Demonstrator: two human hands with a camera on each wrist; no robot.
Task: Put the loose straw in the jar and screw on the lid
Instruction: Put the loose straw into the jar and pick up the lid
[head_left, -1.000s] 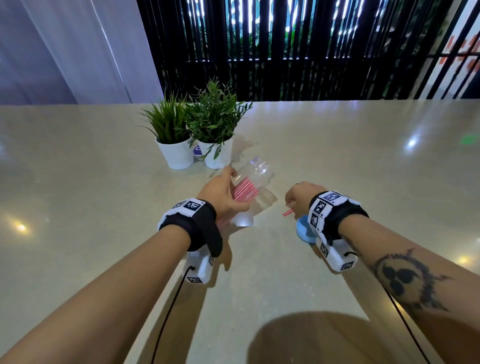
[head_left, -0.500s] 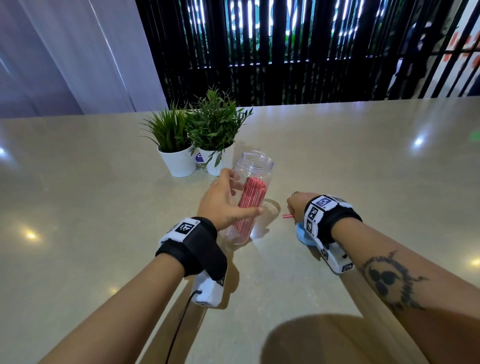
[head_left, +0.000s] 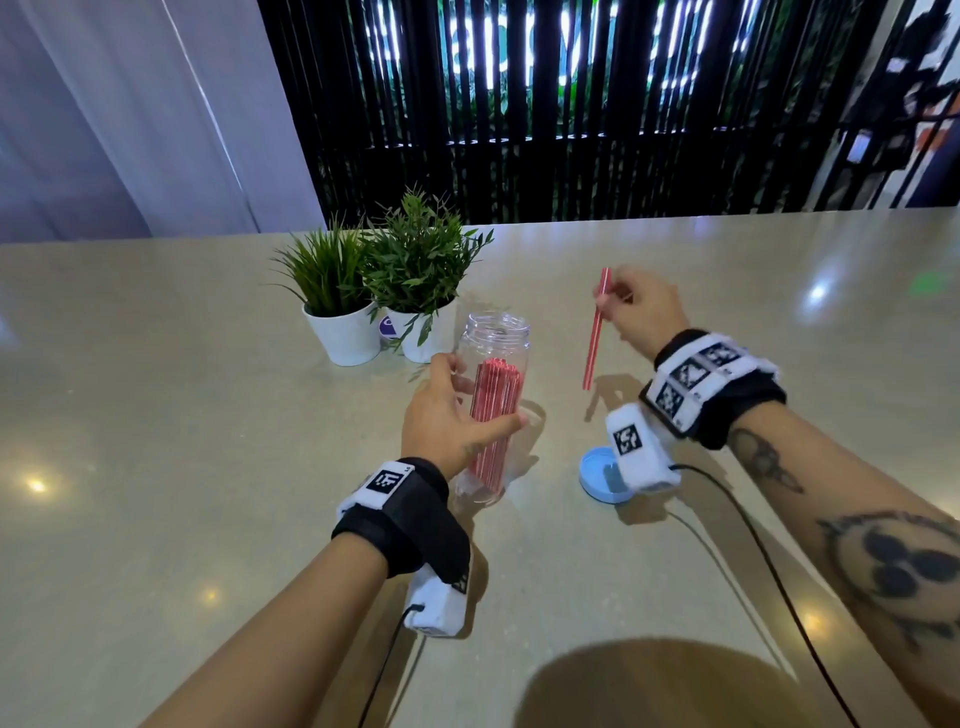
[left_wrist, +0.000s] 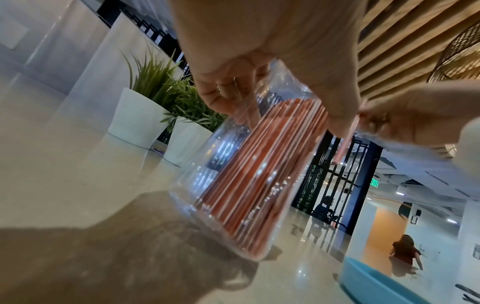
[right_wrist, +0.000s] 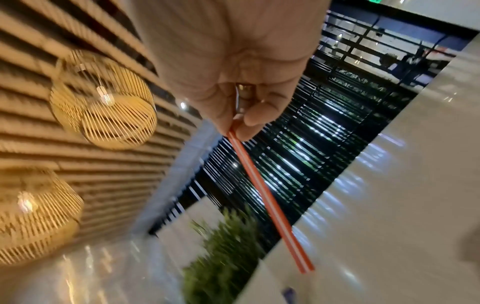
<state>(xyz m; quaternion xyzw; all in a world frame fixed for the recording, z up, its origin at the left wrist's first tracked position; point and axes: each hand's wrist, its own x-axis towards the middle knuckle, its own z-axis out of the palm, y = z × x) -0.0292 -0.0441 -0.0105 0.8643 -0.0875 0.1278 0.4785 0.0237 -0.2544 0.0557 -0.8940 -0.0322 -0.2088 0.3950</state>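
A clear plastic jar (head_left: 494, 364) stands upright on the table, open at the top, with a bundle of red-and-white straws (head_left: 491, 421) inside. My left hand (head_left: 447, 415) grips its side, thumb in front and fingers behind; the left wrist view shows the jar (left_wrist: 249, 174) under the palm. To the right and above the table, my right hand (head_left: 639, 306) pinches the loose red-striped straw (head_left: 595, 332) near its upper end, so it hangs almost upright. In the right wrist view the straw (right_wrist: 270, 201) runs down from my fingertips. The blue lid (head_left: 597, 475) lies on the table below my right wrist.
Two small green plants in white pots (head_left: 343, 332) (head_left: 423, 332) stand just behind the jar. The beige table (head_left: 182, 441) stretches wide on all sides. A black slatted screen (head_left: 571, 104) rises beyond its far edge. Cables trail from both wrist cameras.
My right hand has lifted from the table beside the lid, raising the loose straw up and away to the right of the jar. The jar went from tilted to upright in my left hand.
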